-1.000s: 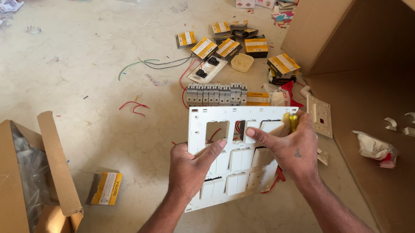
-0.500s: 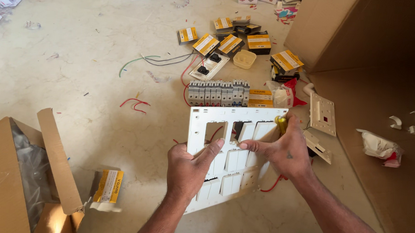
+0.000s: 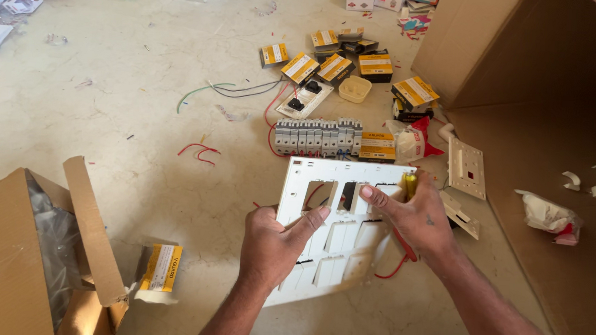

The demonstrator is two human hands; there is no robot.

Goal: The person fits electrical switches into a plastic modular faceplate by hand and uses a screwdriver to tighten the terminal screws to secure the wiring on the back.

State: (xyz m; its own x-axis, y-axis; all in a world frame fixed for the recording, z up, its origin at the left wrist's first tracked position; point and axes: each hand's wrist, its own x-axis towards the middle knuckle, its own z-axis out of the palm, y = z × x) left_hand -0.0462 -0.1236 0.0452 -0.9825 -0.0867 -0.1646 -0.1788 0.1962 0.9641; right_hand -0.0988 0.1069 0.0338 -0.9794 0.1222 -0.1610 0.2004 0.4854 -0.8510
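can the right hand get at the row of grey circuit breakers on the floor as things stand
Probably not at once: the right hand is holding the white switch plate and a yellow-handled tool. The breakers lie just beyond the plate, nothing covering them.

A pale marble floor (image 3: 111, 110), evenly lit, meets a large brown cardboard sheet (image 3: 547, 221) at right.

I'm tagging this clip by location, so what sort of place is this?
Probably a room being wired or fitted out, not a workshop. The work happens on a bare stone floor strewn with wire offcuts, a row of circuit breakers, small yellow boxes, and open cardboard cartons.
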